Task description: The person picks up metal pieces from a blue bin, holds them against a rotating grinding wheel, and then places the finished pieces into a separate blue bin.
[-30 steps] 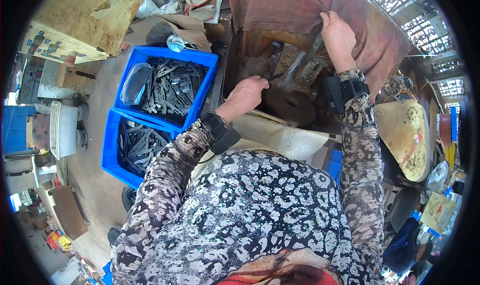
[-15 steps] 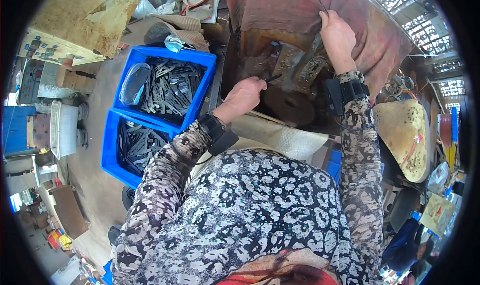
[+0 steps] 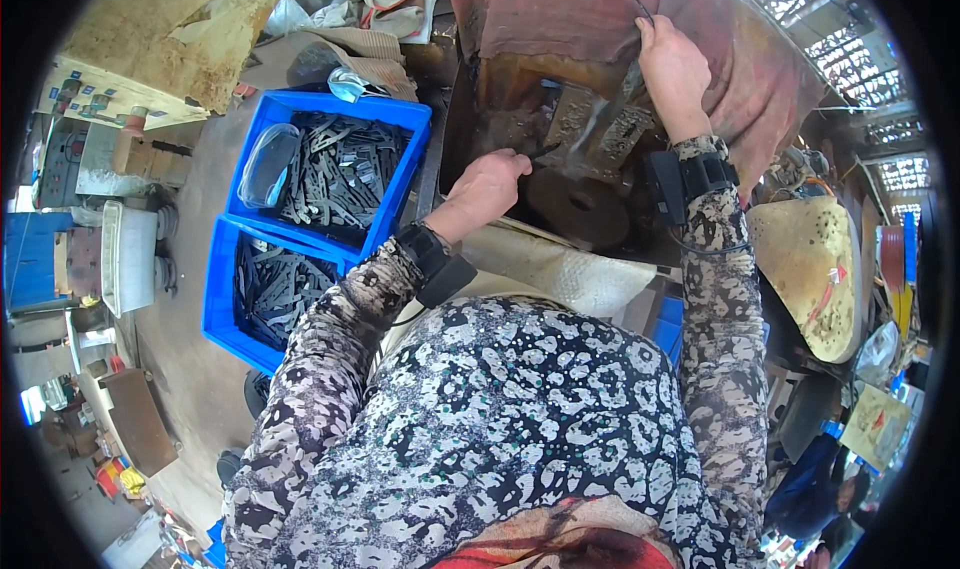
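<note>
Person (image 3: 540,389) in a patterned black-and-white top, seen from above, both arms reaching forward to a brown, wet-looking basin (image 3: 500,124). The left hand (image 3: 490,187) is at the basin's near left, fingers curled in and pinched around a short dark piece (image 3: 546,152), whose tip pokes out to the right of that hand. The right hand (image 3: 675,74) is farther forward and to the right, its thumb and finger nipped together on a thin dark strip (image 3: 641,7) that points up and away from the fingertips. Behind the strip hangs a reddish-brown cloth (image 3: 560,19). Between the 2 hands a blurred whitish stream (image 3: 590,134) runs down in the basin. Just right of the left hand, and a little nearer the body, lies a round brown wheel (image 3: 580,207) with a dark hole. Left of the left hand stand 2 blue bins (image 3: 240,341), 1 nearer the body than the other, both filled with grey strips (image 3: 340,174). The farther bin also holds a clear tub (image 3: 268,169).
</note>
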Tool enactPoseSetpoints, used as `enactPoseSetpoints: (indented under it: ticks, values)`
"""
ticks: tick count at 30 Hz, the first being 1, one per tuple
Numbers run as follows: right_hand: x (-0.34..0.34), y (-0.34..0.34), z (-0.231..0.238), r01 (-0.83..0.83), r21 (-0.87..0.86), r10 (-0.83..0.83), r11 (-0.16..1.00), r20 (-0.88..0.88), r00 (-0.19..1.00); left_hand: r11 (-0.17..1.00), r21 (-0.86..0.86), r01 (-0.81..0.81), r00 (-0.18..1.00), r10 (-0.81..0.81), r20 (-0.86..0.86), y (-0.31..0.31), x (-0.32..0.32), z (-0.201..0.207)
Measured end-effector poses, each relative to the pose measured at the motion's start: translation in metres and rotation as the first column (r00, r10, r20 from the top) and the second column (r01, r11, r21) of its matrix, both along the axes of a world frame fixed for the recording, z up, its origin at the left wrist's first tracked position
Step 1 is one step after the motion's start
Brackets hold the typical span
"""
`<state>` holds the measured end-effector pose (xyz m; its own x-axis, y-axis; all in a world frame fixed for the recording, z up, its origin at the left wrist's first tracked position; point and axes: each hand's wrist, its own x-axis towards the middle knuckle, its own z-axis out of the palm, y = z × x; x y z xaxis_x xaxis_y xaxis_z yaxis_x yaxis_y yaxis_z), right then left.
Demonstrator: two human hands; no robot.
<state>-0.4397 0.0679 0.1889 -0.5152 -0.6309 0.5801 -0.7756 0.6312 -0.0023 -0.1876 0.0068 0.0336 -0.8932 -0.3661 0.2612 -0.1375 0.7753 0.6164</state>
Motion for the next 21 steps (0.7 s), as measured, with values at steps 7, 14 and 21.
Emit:
enactPoseSetpoints:
  ticks: [7,14,21]
  values:
    - [-0.005,-0.004,0.002,0.029,0.04,-0.031,0.999,0.042,0.999,1.0,0.029,0.01,1.0,-0.01,0.009,-0.003,-0.005,-0.006]
    - [-0.01,-0.004,0.005,0.045,0.089,-0.051,0.995,0.058,0.997,0.996,0.086,0.008,0.999,-0.011,0.035,-0.003,-0.011,-0.004]
    - [-0.012,-0.009,0.011,0.073,0.09,-0.079,0.993,0.062,0.995,0.997,0.074,-0.014,1.0,0.013,0.018,-0.005,-0.012,0.001]
